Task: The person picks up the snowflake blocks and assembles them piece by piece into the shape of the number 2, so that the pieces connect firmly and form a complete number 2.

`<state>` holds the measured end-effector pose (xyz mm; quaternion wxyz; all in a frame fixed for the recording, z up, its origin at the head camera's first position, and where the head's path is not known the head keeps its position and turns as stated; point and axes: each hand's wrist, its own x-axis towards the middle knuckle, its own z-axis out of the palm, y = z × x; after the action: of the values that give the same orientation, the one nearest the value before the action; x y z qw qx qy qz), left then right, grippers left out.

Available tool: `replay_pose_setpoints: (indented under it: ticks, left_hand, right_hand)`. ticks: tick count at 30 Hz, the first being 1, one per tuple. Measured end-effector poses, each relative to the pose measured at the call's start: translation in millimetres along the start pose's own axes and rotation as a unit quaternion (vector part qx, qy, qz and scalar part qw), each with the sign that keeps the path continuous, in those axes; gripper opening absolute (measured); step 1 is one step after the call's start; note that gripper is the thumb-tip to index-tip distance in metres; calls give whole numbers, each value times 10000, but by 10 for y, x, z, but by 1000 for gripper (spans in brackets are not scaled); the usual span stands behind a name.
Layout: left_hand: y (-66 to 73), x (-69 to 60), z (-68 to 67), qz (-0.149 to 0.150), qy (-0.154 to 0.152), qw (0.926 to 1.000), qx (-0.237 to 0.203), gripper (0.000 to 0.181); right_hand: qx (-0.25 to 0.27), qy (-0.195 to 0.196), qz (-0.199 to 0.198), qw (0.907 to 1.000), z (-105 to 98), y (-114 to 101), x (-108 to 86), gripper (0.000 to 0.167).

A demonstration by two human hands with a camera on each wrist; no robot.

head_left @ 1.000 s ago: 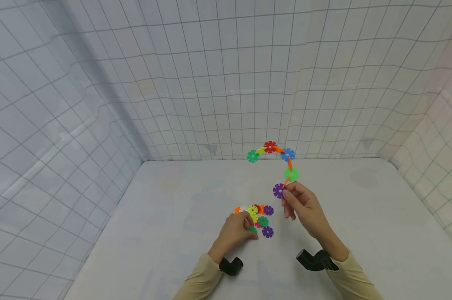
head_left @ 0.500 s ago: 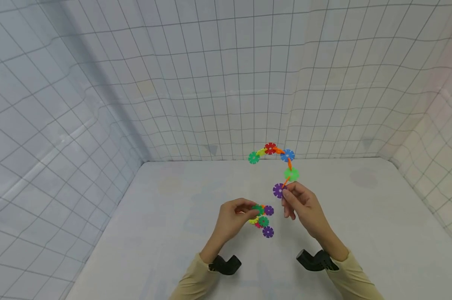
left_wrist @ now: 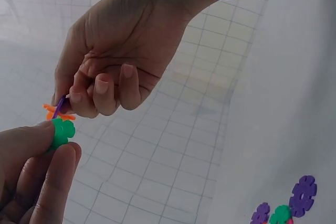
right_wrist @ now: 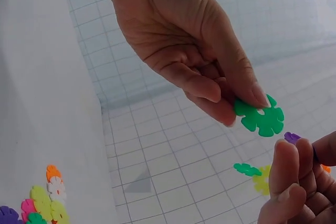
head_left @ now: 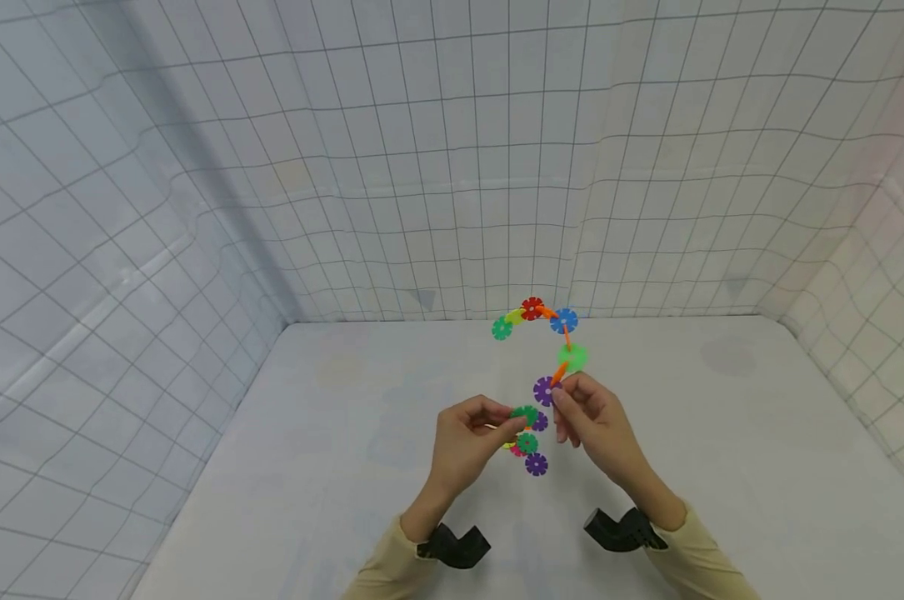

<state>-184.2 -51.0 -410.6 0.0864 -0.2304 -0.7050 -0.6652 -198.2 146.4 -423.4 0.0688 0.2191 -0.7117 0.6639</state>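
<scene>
My left hand [head_left: 462,442] pinches a green notched plastic disc [head_left: 526,413] between thumb and fingers; the right wrist view shows this disc [right_wrist: 262,115] by itself, joined to nothing. Close by on the right, my right hand [head_left: 601,429] pinches a purple notched disc [head_left: 545,391]. That purple disc is the near end of a curved chain of interlocked discs, running through orange, light green [head_left: 573,357], blue [head_left: 564,321] and red [head_left: 531,308] to a green disc [head_left: 501,328] at its far end. In the left wrist view the green disc overlaps the purple one; touching or apart, I cannot tell.
Below the hands, loose discs lie on the white table [head_left: 332,467], among them a green one [head_left: 527,442] and a purple one [head_left: 536,464]. My left hand hides part of this pile in the head view. Grid-patterned sheets [head_left: 452,167] rise around the table.
My left hand has picked the green disc out of the pile and lifted it, then moved it right. My right hand has shifted slightly left and nearer with the chain.
</scene>
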Motion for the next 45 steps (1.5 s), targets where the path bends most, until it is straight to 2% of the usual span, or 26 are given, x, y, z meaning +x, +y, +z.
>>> replay_pose_setpoints:
  ticks: [3,6,13,16,18,22,25,29,33,39,42,45]
  left_hand:
    - [29,-8,25,389,137,9989,238,9]
    - [16,-11,48,869,284,9945,517,10]
    - [-282,-9,68,1675,567,9781,1095,12]
    - [-340,-11,71,1978,640,9704,1228,13]
    - [-344,-14,78,2158,685,9657,1268,15]
    - [-161,-22,110,2579,806,9540,1301,20]
    - [-157,-32,130,2848,880,9454,1321,22]
    - [-329,-47,139,2989,960,9393,1386,20]
    - [-347,-50,147,3172,1061,9318,1413,18]
    - [-378,-39,150,3423,1133,9208,1485,13]
    - [-391,-35,156,3478,1128,9184,1508,14]
    - [-413,-28,168,3464,1107,9177,1600,17]
  right_hand:
    - [-108,49,-91,9999,31,10,-16,10]
    - [-213,90,-142,9996,59,10,-27,8]
    - [-645,-80,-641,9958,140,-165,-36,9]
    - [-1008,-29,-942,9904,165,-210,-41,12]
    - [-1202,10,-1133,9863,162,-145,-45,16]
    - [-1459,152,-1443,9786,132,3,-52,20]
    - [-1472,261,-1496,9774,126,36,-60,21]
    - [-1362,264,-1412,9802,137,9,-69,24]
    - [-1236,224,-1262,9840,173,-89,-81,26]
    - [-1149,359,-1333,9837,268,-300,-100,25]
    - [-1115,288,-1281,9851,251,-250,-99,24]
    - [-1008,-35,-1168,9880,192,-160,-76,24]
